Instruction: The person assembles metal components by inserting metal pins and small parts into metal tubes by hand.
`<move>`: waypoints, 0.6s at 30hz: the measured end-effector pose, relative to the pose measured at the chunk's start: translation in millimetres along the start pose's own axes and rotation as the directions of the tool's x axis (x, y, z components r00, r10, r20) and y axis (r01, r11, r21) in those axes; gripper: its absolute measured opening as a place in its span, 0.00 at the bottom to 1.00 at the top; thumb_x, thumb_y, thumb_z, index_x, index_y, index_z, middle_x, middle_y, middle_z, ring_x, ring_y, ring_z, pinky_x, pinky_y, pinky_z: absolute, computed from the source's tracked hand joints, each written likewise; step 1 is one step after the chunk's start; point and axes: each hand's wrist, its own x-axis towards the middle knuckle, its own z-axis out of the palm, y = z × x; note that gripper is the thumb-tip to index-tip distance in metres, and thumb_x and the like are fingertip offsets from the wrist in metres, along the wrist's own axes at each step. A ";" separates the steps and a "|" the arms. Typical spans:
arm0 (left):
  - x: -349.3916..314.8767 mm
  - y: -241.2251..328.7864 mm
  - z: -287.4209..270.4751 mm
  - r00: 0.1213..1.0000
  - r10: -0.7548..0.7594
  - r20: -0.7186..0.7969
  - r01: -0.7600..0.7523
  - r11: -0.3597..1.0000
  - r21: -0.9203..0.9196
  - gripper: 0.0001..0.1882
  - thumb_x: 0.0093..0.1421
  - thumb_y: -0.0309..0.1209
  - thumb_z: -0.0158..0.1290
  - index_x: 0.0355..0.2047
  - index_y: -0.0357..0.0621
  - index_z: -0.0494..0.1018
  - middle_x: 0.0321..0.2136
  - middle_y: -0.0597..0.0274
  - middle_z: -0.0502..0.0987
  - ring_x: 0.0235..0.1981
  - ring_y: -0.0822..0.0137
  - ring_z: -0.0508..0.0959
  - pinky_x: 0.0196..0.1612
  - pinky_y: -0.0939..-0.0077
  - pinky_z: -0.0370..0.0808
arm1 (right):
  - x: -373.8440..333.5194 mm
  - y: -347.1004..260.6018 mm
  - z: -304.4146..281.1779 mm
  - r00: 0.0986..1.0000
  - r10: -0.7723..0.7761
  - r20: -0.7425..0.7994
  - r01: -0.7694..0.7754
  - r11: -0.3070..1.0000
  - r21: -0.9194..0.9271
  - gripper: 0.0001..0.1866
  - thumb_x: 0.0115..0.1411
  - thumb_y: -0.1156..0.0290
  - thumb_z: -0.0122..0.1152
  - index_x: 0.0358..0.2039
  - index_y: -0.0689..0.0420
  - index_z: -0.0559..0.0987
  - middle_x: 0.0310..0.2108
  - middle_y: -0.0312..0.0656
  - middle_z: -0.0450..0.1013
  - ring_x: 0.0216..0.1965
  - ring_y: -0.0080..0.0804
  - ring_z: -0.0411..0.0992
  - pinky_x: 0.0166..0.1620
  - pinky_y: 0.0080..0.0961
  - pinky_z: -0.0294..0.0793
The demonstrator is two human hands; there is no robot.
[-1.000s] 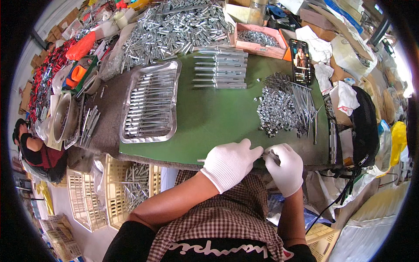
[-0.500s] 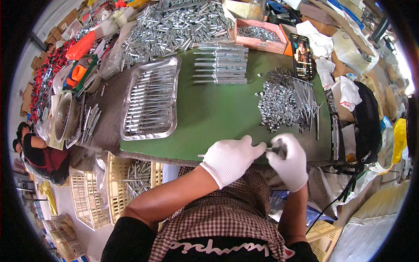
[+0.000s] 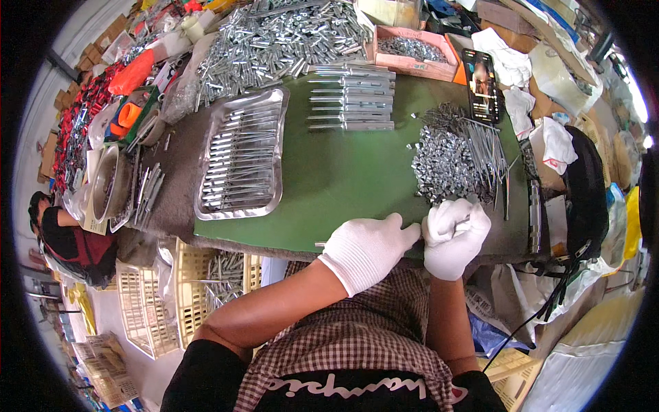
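Note:
My left hand (image 3: pixel 367 253), in a white knit glove, is closed around a thin metal rod (image 3: pixel 320 244); only a short end shows by the wrist. Just to its right my gloved right hand (image 3: pixel 454 240) has its fingers curled into a pinch, and whatever is in them is hidden. Beyond the right hand lies a heap of small shiny metal pieces (image 3: pixel 443 168), with a bundle of long thin rods (image 3: pixel 486 147) along its right side. A steel tray (image 3: pixel 276 189) to the left holds a column of metal rods with thicker sleeve-like ends.
Several rods with thick silver sleeves (image 3: pixel 364 106) lie stacked at the back of the green mat (image 3: pixel 329 178). Behind them spreads a big pile of metal tubes (image 3: pixel 274 48). A pink box (image 3: pixel 449 65) of small parts and a phone (image 3: pixel 482 86) stand back right. Another person (image 3: pixel 75 237) is far left.
My right hand has moved up and away from the left fingertips, toward the heap of small pieces, and its fingers have curled in. My left hand stays nearly in place.

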 end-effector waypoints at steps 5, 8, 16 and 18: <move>16.1 14.6 5.6 0.999 0.032 -0.017 -0.031 0.996 0.081 0.05 0.56 0.30 0.51 0.33 0.45 0.72 0.24 0.60 0.72 0.20 0.62 0.80 0.20 0.66 0.77 | -2.5 -3.3 -0.1 0.984 -0.169 0.046 0.175 0.928 -0.328 0.28 0.68 0.57 0.38 0.11 0.55 0.61 0.11 0.32 0.52 0.14 0.22 0.48 0.20 0.25 0.44; 20.0 6.7 9.3 1.000 0.005 0.020 -0.006 0.997 0.079 0.05 0.57 0.31 0.52 0.32 0.45 0.71 0.24 0.61 0.72 0.24 0.62 0.81 0.24 0.67 0.77 | -0.4 -1.9 -7.1 0.995 -0.104 -0.004 0.103 0.984 -0.143 0.27 0.67 0.55 0.38 0.11 0.54 0.62 0.11 0.31 0.50 0.14 0.23 0.49 0.20 0.25 0.45; -138.8 -21.7 -57.7 0.868 -0.477 -0.135 0.471 0.879 -0.078 0.12 0.57 0.38 0.58 0.40 0.50 0.79 0.28 0.58 0.77 0.27 0.56 0.79 0.31 0.65 0.78 | -1.5 -10.5 -15.2 0.980 0.066 -0.188 -0.084 0.993 -0.088 0.11 0.66 0.64 0.47 0.32 0.59 0.72 0.18 0.33 0.62 0.16 0.19 0.57 0.20 0.17 0.58; -211.5 -36.0 -69.3 0.714 -0.697 0.075 0.689 0.717 0.106 0.14 0.57 0.35 0.56 0.42 0.45 0.79 0.33 0.53 0.79 0.33 0.53 0.80 0.40 0.63 0.77 | -2.9 -5.9 -6.4 0.966 0.064 -0.249 -0.095 0.989 -0.116 0.11 0.66 0.64 0.47 0.34 0.59 0.72 0.19 0.34 0.63 0.15 0.19 0.58 0.20 0.17 0.57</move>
